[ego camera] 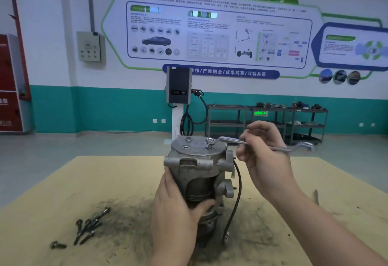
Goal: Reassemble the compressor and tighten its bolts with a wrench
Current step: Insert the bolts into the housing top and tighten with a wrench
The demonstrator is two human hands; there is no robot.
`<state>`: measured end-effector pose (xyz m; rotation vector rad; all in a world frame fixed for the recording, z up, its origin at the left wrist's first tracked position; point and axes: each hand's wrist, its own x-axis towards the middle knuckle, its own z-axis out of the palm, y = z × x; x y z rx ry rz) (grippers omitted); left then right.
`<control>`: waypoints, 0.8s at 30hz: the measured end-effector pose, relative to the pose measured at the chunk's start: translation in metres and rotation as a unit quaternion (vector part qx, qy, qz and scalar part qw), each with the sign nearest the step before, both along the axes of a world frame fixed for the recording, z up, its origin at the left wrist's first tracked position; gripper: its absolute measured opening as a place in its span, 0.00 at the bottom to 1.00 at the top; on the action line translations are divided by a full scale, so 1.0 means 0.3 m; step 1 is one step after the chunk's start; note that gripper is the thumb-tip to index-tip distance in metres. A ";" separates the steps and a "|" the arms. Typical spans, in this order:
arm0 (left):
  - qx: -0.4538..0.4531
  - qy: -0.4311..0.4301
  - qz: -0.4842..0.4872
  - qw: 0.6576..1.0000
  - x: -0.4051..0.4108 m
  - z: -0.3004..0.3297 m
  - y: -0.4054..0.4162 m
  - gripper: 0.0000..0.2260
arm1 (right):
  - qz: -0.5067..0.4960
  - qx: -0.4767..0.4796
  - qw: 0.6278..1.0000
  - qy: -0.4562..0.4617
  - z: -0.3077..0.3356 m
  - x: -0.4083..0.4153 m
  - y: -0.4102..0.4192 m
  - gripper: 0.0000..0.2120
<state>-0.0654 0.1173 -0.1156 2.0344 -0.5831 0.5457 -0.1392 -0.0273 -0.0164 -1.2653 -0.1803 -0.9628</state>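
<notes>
A grey metal compressor stands upright in the middle of the tan table. My left hand grips its body from the left, thumb across the front. A silver ring wrench sits with one ring end over a bolt on the compressor's top plate. My right hand holds the wrench by its shaft, to the right of the compressor. The wrench's other ring end sticks out past the hand to the right. A second bolt stands at the back left of the top plate.
Several loose dark bolts lie on the table at the front left, amid a dark grimy smear. A black cable hangs down the compressor's right side. Behind stand a charging post and metal shelf carts.
</notes>
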 end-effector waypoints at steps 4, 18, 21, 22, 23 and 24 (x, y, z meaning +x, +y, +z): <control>0.090 -0.012 0.026 0.995 -0.008 -0.001 -0.005 0.68 | -0.168 -0.379 0.910 0.002 0.020 -0.027 0.141 0.09; 0.126 -0.043 0.036 0.990 -0.008 0.002 -0.009 0.63 | -0.074 -0.405 0.777 0.477 0.361 0.432 0.107 0.06; 0.131 -0.038 0.032 0.990 -0.014 0.006 -0.006 0.63 | 0.112 0.051 0.872 0.473 0.330 0.411 -0.005 0.07; 0.132 -0.035 0.033 0.990 -0.015 0.005 -0.007 0.62 | 0.147 0.158 0.875 0.433 0.314 0.396 -0.042 0.08; 0.134 -0.032 0.034 0.990 -0.015 0.007 -0.009 0.62 | 0.165 0.224 0.877 0.392 0.297 0.380 -0.078 0.09; 0.137 -0.029 0.034 0.990 -0.014 0.008 -0.012 0.62 | 0.175 0.265 0.877 0.361 0.281 0.358 -0.107 0.10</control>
